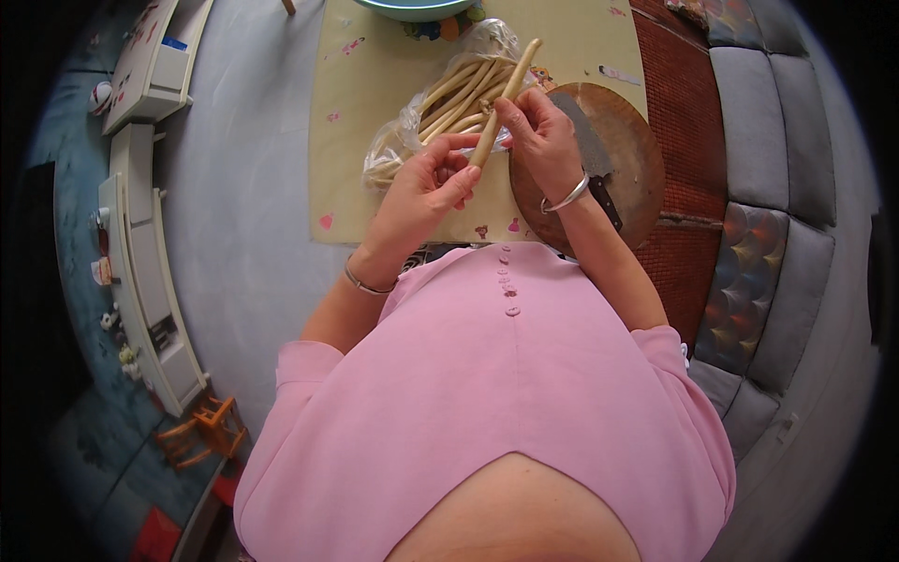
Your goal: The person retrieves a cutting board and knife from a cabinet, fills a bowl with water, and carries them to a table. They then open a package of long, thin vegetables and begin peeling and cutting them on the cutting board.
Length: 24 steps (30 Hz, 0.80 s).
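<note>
Between my two hands a single long, pale, stalk-like vegetable piece [521, 69] is held at a slant over the table. My left hand [437, 172] grips its lower end between thumb and fingers. Farther up, my right hand [539, 130] pinches it near the middle. Behind them lies a clear plastic bag [409, 121] with several similar long stalks [456, 95] in it. A cleaver [588, 144] with a black handle rests on the round wooden chopping board [632, 161], partly hidden by my right hand and forearm.
A blue-green basin [418, 8] stands at the table's far edge. The table [337, 154] has a pale yellow cover with cartoon stickers. A grey cushioned sofa [755, 133] is at the right, beyond a reddish-brown woven surface [685, 126]. White cabinets [151, 274] line the left.
</note>
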Each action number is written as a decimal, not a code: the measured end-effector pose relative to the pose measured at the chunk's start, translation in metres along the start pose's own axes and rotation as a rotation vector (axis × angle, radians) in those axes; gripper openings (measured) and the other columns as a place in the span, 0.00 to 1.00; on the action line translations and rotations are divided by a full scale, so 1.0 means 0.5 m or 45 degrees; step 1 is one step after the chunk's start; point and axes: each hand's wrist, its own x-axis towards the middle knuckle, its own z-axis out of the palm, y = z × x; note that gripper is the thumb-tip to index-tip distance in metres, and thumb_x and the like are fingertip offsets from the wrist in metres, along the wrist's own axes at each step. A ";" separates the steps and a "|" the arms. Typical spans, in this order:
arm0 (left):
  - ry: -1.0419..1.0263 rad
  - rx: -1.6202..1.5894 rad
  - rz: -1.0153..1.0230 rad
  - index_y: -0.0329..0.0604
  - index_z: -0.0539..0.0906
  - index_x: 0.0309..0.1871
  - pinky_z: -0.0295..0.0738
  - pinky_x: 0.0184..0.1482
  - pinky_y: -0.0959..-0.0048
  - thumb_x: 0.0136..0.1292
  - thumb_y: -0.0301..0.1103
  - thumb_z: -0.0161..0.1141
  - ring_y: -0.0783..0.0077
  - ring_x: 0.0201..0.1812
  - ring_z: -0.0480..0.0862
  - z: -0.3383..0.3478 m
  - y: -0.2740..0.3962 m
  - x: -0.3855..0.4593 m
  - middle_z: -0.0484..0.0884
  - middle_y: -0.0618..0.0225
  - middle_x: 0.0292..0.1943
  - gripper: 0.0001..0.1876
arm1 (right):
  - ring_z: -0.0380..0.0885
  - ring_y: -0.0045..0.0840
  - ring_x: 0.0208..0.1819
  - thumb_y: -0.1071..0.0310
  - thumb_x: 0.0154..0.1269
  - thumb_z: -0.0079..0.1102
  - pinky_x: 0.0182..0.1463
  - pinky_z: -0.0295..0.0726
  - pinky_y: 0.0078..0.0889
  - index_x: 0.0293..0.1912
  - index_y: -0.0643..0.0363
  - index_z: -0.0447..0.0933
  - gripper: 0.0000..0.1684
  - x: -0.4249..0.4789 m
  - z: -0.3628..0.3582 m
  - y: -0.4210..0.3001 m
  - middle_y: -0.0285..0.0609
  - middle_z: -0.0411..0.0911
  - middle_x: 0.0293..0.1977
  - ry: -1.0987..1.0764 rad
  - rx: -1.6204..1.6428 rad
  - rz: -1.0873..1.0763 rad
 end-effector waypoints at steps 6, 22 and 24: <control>-0.045 -0.129 -0.024 0.37 0.72 0.59 0.70 0.35 0.84 0.67 0.30 0.54 0.86 0.33 0.73 -0.012 -0.007 0.003 0.74 0.75 0.34 0.18 | 0.72 0.11 0.24 0.62 0.71 0.50 0.27 0.75 0.16 0.34 0.62 0.74 0.13 -0.009 0.012 -0.010 0.31 0.75 0.25 0.086 0.034 -0.070; 0.134 -0.483 -0.161 0.33 0.70 0.59 0.71 0.33 0.85 0.68 0.29 0.53 0.83 0.33 0.75 -0.096 -0.039 -0.006 0.78 0.70 0.38 0.18 | 0.80 0.42 0.34 0.51 0.63 0.54 0.42 0.77 0.38 0.38 0.58 0.81 0.19 0.051 -0.001 0.168 0.51 0.80 0.29 0.025 -0.744 0.082; 0.163 -0.495 -0.155 0.33 0.70 0.59 0.72 0.33 0.85 0.68 0.29 0.53 0.83 0.33 0.76 -0.102 -0.041 -0.008 0.78 0.70 0.37 0.18 | 0.79 0.45 0.37 0.44 0.64 0.49 0.43 0.77 0.40 0.38 0.57 0.81 0.26 0.042 0.007 0.147 0.53 0.80 0.31 -0.223 -0.795 0.470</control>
